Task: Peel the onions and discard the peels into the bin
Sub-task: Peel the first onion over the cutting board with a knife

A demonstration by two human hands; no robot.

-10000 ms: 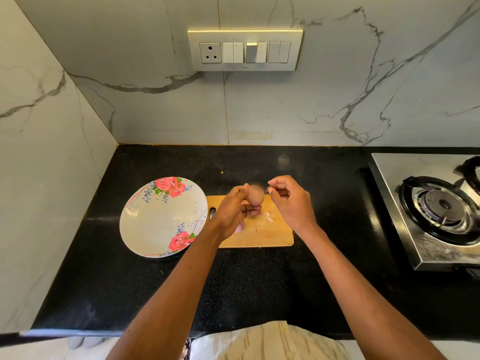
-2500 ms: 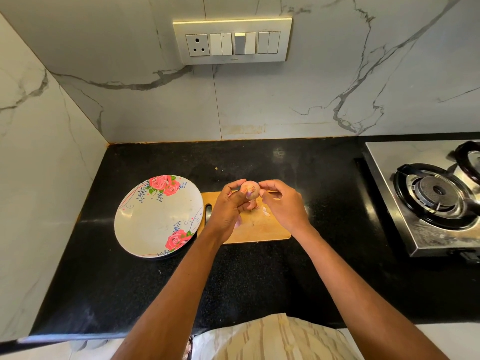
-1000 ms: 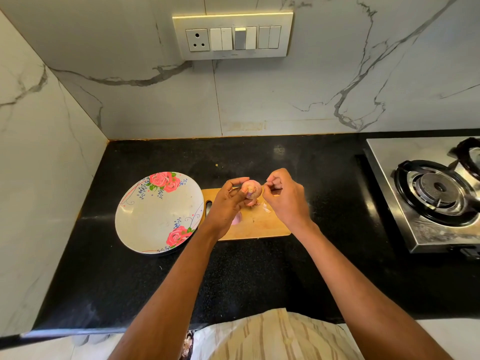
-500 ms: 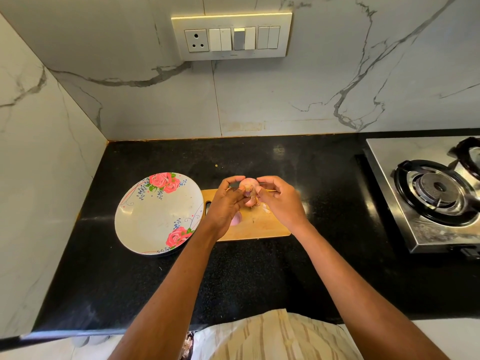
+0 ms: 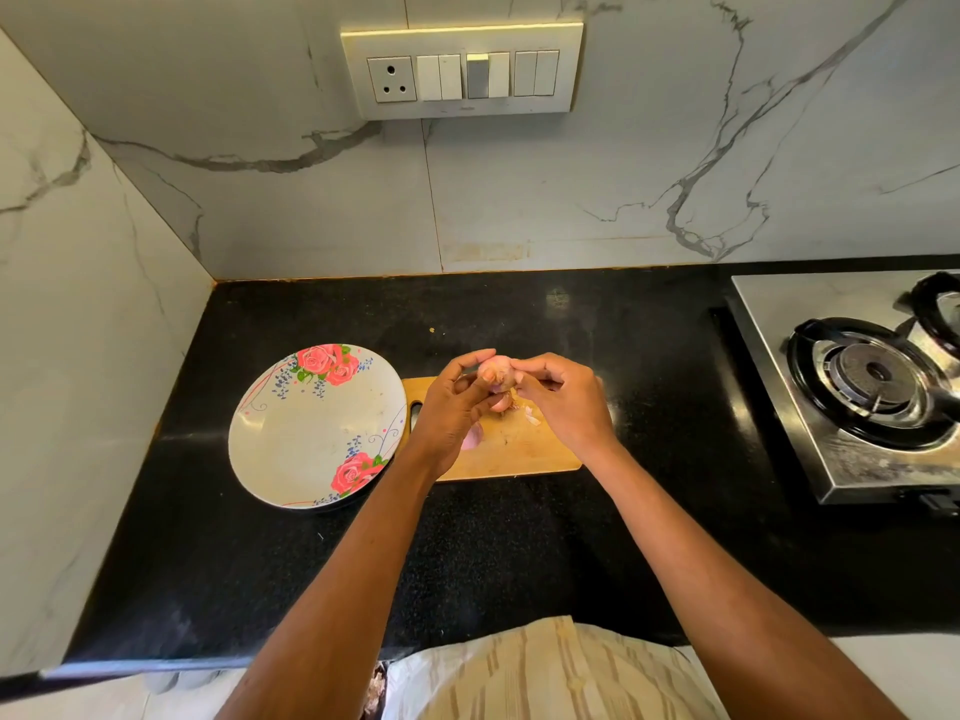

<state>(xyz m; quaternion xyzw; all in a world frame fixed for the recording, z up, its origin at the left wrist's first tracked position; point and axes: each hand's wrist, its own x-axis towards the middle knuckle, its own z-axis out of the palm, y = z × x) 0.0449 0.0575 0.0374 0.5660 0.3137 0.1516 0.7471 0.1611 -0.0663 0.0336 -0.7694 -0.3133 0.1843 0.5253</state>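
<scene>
From my head camera, I see my left hand curled round a small pink onion, thumb and fingers wrapped about its left and near sides, holding it up over the far end of the board. My right hand meets it from the right, fingertips pinching at the onion's right edge; whether they grip loose skin or the bulb itself I cannot tell. The onion sits between both hands, above the board, not resting on it. On the board below my hands lie a few pale peel scraps, and a pinkish piece shows just under my left palm; what it is I cannot say. The board lies on the black counter, its handle hole at the left end, just beside a flowered plate whose right rim touches or overlaps the board's left edge. Well to the right stands a steel stove with a burner. On the far marble wall hangs a switch panel. My striped garment shows at the near edge.
</scene>
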